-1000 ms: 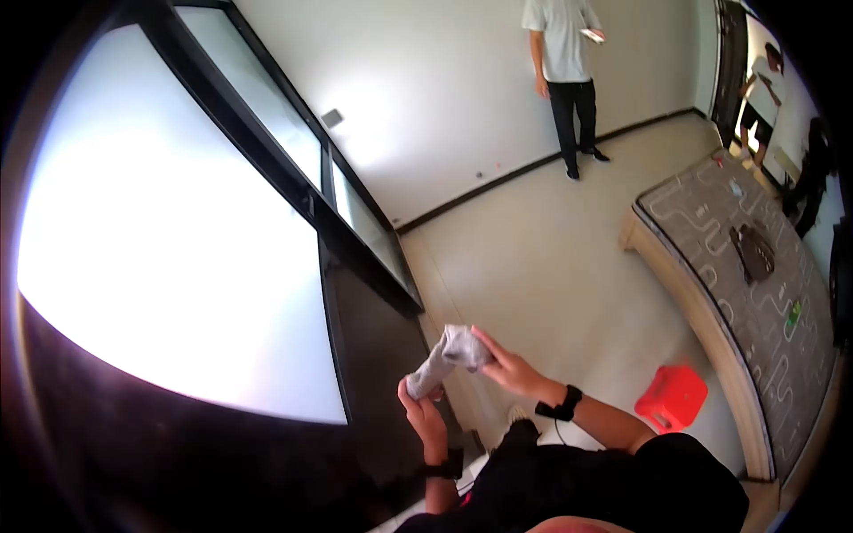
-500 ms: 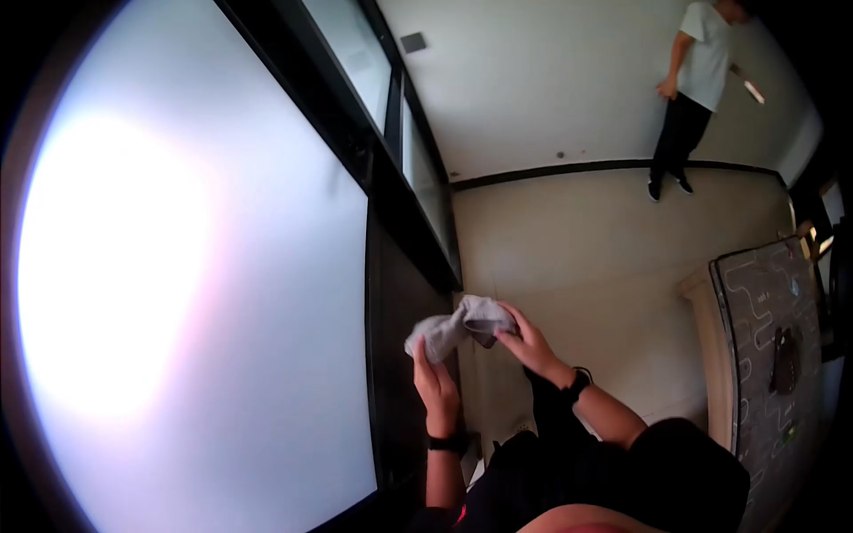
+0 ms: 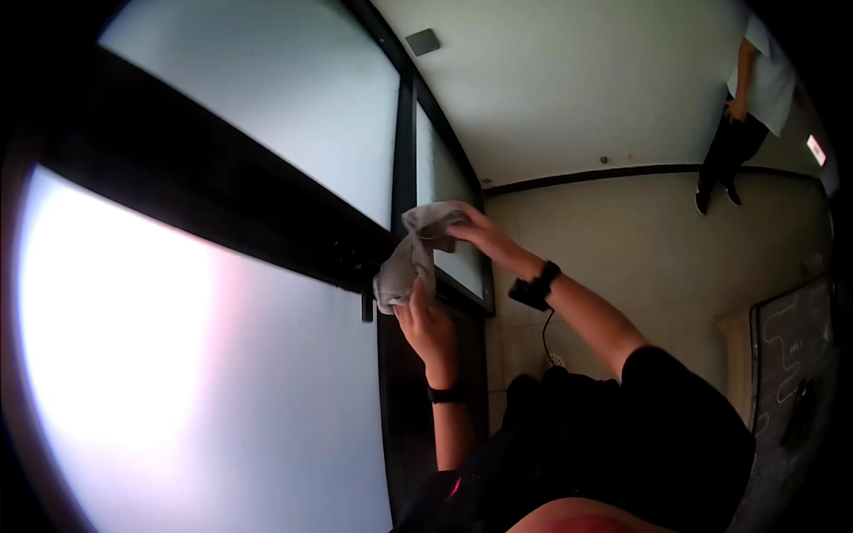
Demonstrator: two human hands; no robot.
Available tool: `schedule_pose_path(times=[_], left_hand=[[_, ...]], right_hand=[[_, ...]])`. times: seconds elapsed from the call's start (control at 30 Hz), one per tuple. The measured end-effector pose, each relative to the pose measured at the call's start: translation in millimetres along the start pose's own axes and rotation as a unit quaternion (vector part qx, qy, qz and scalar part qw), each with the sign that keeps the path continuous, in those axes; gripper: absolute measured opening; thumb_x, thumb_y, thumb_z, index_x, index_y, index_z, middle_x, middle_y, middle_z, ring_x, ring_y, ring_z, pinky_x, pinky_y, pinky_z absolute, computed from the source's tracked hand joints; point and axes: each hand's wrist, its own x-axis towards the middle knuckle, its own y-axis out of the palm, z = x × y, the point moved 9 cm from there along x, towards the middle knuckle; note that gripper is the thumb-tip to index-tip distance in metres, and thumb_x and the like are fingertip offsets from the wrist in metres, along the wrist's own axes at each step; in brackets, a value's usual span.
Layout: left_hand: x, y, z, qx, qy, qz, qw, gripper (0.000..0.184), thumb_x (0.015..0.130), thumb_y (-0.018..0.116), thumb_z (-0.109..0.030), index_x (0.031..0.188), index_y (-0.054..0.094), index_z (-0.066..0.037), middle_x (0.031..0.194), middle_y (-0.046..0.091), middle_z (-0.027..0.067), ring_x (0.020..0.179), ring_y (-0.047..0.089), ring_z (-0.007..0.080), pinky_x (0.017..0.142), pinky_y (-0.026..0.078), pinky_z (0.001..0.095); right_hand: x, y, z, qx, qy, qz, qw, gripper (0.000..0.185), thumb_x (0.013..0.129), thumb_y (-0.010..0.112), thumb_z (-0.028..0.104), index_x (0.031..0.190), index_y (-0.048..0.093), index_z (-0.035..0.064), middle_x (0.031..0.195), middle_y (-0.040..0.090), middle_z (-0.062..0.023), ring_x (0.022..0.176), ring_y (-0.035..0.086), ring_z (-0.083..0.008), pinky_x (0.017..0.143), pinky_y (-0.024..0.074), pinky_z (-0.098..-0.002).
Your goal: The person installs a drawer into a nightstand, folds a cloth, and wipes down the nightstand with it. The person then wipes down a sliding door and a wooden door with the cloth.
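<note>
A light grey cloth (image 3: pixel 407 268) is stretched between my two hands, in front of the black frame of a frosted window (image 3: pixel 267 391). My left hand (image 3: pixel 426 330) grips its lower left end, fingers pressed up against the fabric. The upper right end is pinched in my right hand (image 3: pixel 487 240). Whether the cloth touches the frame I cannot tell. A dark window handle (image 3: pixel 367 302) shows just left of the cloth.
A person (image 3: pixel 742 115) in a white top and dark trousers stands by the far wall at the upper right. A bed with a grey patterned mattress (image 3: pixel 786 364) is at the right edge. Black straps circle both my wrists; a cable hangs from the right.
Both hands have risen with the cloth, up to the window frame. The view has turned toward the window, so the bed and the person sit further right and the red stool is out of view.
</note>
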Motion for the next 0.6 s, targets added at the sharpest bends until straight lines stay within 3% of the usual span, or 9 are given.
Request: schedule_pose_path(times=[0.07, 0.13, 0.2, 0.37, 0.53, 0.6], left_hand=[[5.3, 40.1, -15.5, 0.123, 0.132, 0.054, 0.982, 0.037, 0.079, 0.053, 0.0, 0.114, 0.064, -0.008, 0.096, 0.062, 0.018, 0.096, 0.057, 0.0375, 0.093, 0.042, 0.0481], [9.5, 68.7, -1.6, 0.148, 0.113, 0.109, 0.977, 0.035, 0.08, 0.053, -0.003, 0.112, 0.066, -0.009, 0.092, 0.062, 0.0175, 0.095, 0.057, 0.0367, 0.095, 0.042, 0.0487], [15.0, 90.3, 9.4, 0.161, 0.106, 0.109, 0.975, 0.033, 0.08, 0.055, -0.001, 0.11, 0.066, -0.01, 0.088, 0.06, 0.0169, 0.089, 0.057, 0.0358, 0.09, 0.044, 0.0469], [21.8, 142.4, 35.8, 0.259, 0.072, 0.135, 0.954, 0.038, 0.078, 0.056, -0.002, 0.114, 0.064, -0.012, 0.086, 0.06, 0.0165, 0.085, 0.058, 0.0357, 0.081, 0.046, 0.0454], [54.7, 202.6, 61.3, 0.272, 0.065, 0.177, 0.944, 0.035, 0.078, 0.055, -0.002, 0.11, 0.066, -0.011, 0.083, 0.061, 0.0155, 0.079, 0.059, 0.036, 0.069, 0.047, 0.0443], [63.7, 207.9, 55.2, 0.267, 0.082, 0.113, 0.954, 0.036, 0.074, 0.055, -0.004, 0.106, 0.069, -0.012, 0.076, 0.06, 0.0136, 0.07, 0.058, 0.0337, 0.064, 0.046, 0.0444]], right_hand=[[50.3, 19.7, -26.5, -0.131, 0.033, 0.106, 0.985, 0.041, 0.095, 0.055, 0.018, 0.133, 0.045, 0.0076, 0.114, 0.061, -0.0083, 0.103, 0.06, -0.0177, 0.088, 0.0476, -0.0313], [75.6, 44.4, -47.6, -0.361, -0.017, 0.173, 0.916, 0.032, 0.095, 0.053, 0.017, 0.127, 0.05, 0.0115, 0.111, 0.064, -0.0104, 0.094, 0.065, -0.025, 0.082, 0.0507, -0.035], [90.6, 61.8, -50.0, -0.39, -0.094, 0.202, 0.893, 0.026, 0.095, 0.048, 0.018, 0.12, 0.053, 0.0169, 0.096, 0.068, -0.0148, 0.087, 0.066, -0.034, 0.075, 0.0521, -0.0381], [110.2, 65.7, -54.7, -0.401, -0.258, 0.333, 0.814, 0.031, 0.086, 0.053, 0.008, 0.116, 0.056, 0.0143, 0.09, 0.065, -0.0118, 0.089, 0.065, -0.0306, 0.079, 0.0523, -0.0364], [149.5, 45.0, -42.6, -0.409, -0.471, 0.295, 0.724, 0.024, 0.077, 0.063, 0.008, 0.098, 0.062, 0.0177, 0.077, 0.058, -0.0039, 0.076, 0.059, -0.0249, 0.072, 0.0502, -0.033], [164.8, 26.6, -43.1, -0.464, -0.458, 0.281, 0.704, 0.021, 0.078, 0.063, 0.014, 0.098, 0.063, 0.0181, 0.075, 0.057, -0.0022, 0.078, 0.057, -0.0223, 0.071, 0.0471, -0.0342]])
